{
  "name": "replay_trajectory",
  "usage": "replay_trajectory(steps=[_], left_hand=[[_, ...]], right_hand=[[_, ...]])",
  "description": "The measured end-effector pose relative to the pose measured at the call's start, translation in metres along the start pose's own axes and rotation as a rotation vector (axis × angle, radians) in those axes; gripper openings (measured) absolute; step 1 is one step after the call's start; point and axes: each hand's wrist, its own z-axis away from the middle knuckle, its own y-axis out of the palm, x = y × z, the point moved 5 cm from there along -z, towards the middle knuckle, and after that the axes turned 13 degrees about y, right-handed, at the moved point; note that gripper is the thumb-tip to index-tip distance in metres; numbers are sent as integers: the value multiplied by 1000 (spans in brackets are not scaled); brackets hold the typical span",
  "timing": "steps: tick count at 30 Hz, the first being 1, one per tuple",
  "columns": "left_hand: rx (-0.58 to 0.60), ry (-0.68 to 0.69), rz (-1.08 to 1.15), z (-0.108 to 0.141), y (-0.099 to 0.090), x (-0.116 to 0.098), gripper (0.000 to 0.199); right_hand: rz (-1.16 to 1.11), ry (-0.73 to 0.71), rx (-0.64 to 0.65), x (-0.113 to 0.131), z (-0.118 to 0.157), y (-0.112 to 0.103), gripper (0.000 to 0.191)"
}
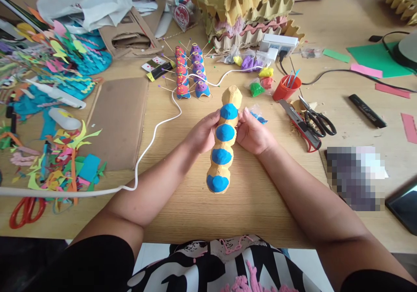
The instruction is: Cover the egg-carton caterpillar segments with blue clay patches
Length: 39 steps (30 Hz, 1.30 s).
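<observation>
Between my two hands is an egg-carton caterpillar (224, 146), a row of yellow-orange bumps, several capped with blue clay; the far bump has no blue. My left hand (206, 132) grips its left edge near the upper blue caps. On the opposite edge my right hand (253, 132) holds it, thumb raised along the side. The fingertips beneath it are hidden. A small plastic bag of blue clay (259, 117) lies just past my right hand. Farther back stand a red caterpillar (182, 72) and a purple caterpillar (199, 70), both stuck with pins.
Egg cartons (250, 9) are stacked at the back. Right of my hands lie a utility knife (301, 127), black scissors (316, 118) and a red cup (286, 87). A white cable (156, 131) crosses the left side, near cardboard (119, 122), paper scraps (65, 166) and red-handled scissors (28, 211).
</observation>
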Motion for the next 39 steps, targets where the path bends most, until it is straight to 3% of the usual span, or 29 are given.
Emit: replay_trajectory(steps=[6,13,17,22,34,39], left_hand=[[-5,-30,34,0,-4,2,28],[1,-19,-22,2,-9,1,16],[97,92,-138,2,-4,-4,23],[133,147,-71,0,0,-2,36],[36,135,-101,-1,-6,-1,24],[23,115,-53,1,-1,-4,30]], right_hand=[[13,33,-1,-1,2,0,42],[17,40,48,5,7,9,42],[16,30,36,6,8,9,41],[12,2,-19,7,7,4,36],[52,6,-10,4,6,0,35],[72,1,-28,4,6,-1,37]])
